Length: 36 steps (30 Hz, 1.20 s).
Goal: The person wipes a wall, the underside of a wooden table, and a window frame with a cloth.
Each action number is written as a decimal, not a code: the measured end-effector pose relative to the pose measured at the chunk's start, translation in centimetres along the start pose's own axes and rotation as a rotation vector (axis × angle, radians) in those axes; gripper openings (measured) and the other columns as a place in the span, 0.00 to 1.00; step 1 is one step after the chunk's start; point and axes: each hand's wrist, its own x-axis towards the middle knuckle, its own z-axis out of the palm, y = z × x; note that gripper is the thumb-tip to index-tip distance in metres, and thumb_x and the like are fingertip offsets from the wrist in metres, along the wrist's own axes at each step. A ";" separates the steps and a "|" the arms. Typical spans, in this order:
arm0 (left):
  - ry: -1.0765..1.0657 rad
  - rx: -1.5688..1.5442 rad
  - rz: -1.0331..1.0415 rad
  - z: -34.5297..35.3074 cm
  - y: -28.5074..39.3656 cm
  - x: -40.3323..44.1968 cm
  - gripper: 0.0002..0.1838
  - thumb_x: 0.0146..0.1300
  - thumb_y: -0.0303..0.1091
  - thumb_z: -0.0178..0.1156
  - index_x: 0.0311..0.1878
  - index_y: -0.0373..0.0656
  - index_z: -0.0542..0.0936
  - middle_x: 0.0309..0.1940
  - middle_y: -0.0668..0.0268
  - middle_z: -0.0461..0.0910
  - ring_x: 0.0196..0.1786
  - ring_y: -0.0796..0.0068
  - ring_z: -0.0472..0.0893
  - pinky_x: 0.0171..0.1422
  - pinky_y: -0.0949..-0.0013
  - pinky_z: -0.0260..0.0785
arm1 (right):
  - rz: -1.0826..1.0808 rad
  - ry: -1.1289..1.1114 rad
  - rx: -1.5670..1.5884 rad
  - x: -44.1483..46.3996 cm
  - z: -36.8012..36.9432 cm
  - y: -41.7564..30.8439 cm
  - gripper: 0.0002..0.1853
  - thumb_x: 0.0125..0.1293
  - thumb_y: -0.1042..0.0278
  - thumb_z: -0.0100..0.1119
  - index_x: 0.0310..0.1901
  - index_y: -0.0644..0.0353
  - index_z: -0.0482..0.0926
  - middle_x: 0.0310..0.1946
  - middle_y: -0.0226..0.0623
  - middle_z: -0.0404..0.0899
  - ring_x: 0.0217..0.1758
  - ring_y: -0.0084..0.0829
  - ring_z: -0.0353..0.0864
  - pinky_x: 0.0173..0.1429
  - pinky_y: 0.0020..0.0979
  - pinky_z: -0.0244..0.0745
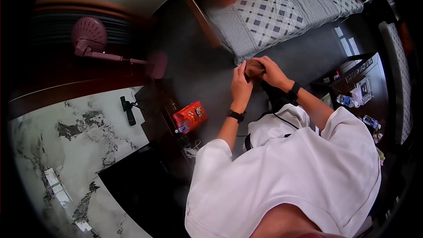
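Both hands are raised in front of me, gripping one small brown, soft-looking item [254, 68] between them. My left hand [241, 86] is closed on its left side, and a black band circles that wrist. On the item's right side, my right hand [275, 75] has its fingers bent over the upper edge; a dark watch-like band is on this wrist too. What kind of thing the item is I cannot make out. A dark part shows at its lower left, by the left fingers.
A bed [282, 17] with a patterned cover lies ahead. To the left are a pink fan [89, 35], a marble-patterned surface [79, 145] and a red bag [190, 115]. At right, a dark table [380, 86] holds water bottles [346, 101] and a glass ashtray-like dish [365, 90].
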 end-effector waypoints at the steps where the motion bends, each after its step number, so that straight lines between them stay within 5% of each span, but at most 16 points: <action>1: 0.001 0.011 -0.018 -0.3 -0.9 1.8 0.39 0.55 0.25 0.70 0.72 0.49 0.70 0.61 0.61 0.74 0.59 0.52 0.78 0.58 0.58 0.76 | 0.007 0.010 0.033 2.4 0.6 0.4 0.34 0.51 0.89 0.58 0.64 0.62 0.74 0.51 0.46 0.76 0.57 0.51 0.78 0.62 0.39 0.75; 14: -0.125 0.281 -0.321 -1.4 -15.0 17.5 0.35 0.61 0.25 0.66 0.72 0.52 0.71 0.56 0.63 0.76 0.59 0.56 0.77 0.58 0.56 0.74 | 0.336 0.028 -0.045 23.1 12.9 6.3 0.26 0.52 0.82 0.63 0.56 0.60 0.76 0.50 0.50 0.76 0.54 0.55 0.76 0.59 0.45 0.74; 20: -0.164 0.282 -0.381 -3.0 -17.1 22.8 0.32 0.64 0.26 0.62 0.72 0.53 0.71 0.53 0.63 0.76 0.56 0.55 0.78 0.56 0.55 0.75 | 0.295 0.030 -0.093 28.4 13.6 6.1 0.24 0.53 0.84 0.58 0.54 0.59 0.75 0.45 0.49 0.72 0.49 0.55 0.75 0.52 0.46 0.75; 30: -0.280 0.256 -0.195 -6.3 -23.8 34.8 0.33 0.67 0.29 0.63 0.75 0.56 0.68 0.47 0.63 0.75 0.52 0.56 0.79 0.49 0.55 0.76 | 0.379 0.149 -0.017 39.9 14.6 5.0 0.23 0.58 0.85 0.54 0.57 0.57 0.75 0.48 0.51 0.72 0.49 0.58 0.76 0.53 0.47 0.76; 36: -0.365 0.231 0.034 -6.8 -28.5 42.1 0.35 0.66 0.29 0.64 0.76 0.57 0.67 0.46 0.61 0.74 0.47 0.54 0.80 0.45 0.55 0.76 | 0.415 0.436 -0.116 45.3 16.3 4.8 0.25 0.59 0.84 0.54 0.59 0.54 0.77 0.46 0.49 0.72 0.48 0.57 0.76 0.52 0.48 0.76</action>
